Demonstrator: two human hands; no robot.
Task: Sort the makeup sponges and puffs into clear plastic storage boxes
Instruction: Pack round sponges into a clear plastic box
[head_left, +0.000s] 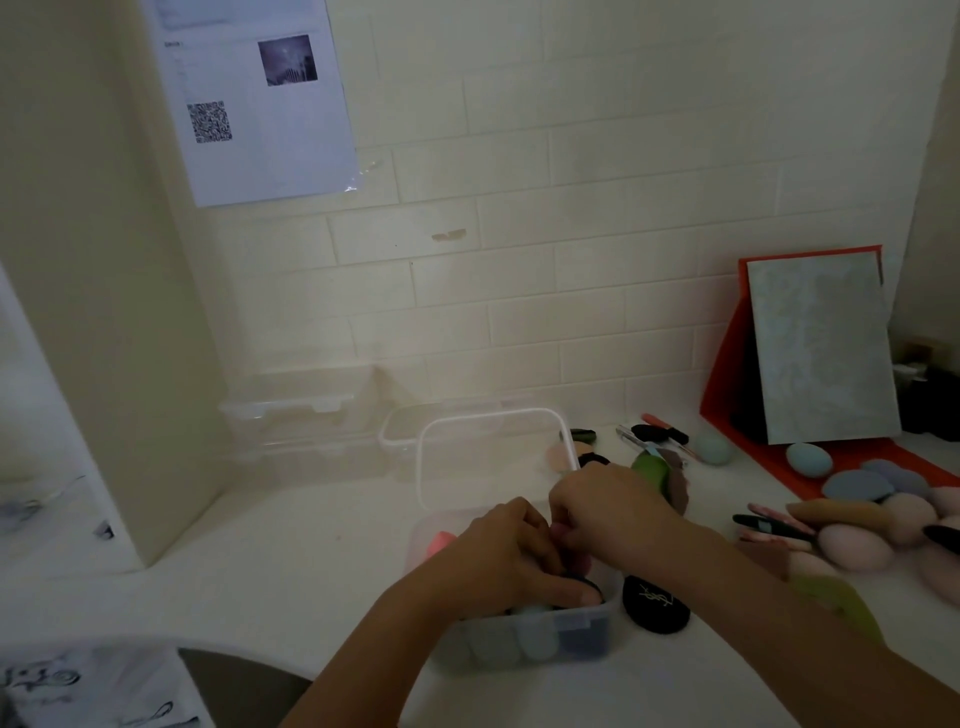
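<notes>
In the clear box (587, 621) at the surface's front edge, soft light sponges (537, 642) are maybe pinched by curled left hand (498, 558) and right hand (610, 506)

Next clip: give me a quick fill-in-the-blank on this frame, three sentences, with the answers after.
1. The left hand and the right hand both reach into an open clear plastic ____.
2. The black puff with the gold logo lies on the counter, just ____ of that container.
3. The paper on the wall carries a square ____ code.

Missing words: box; right; QR
</notes>
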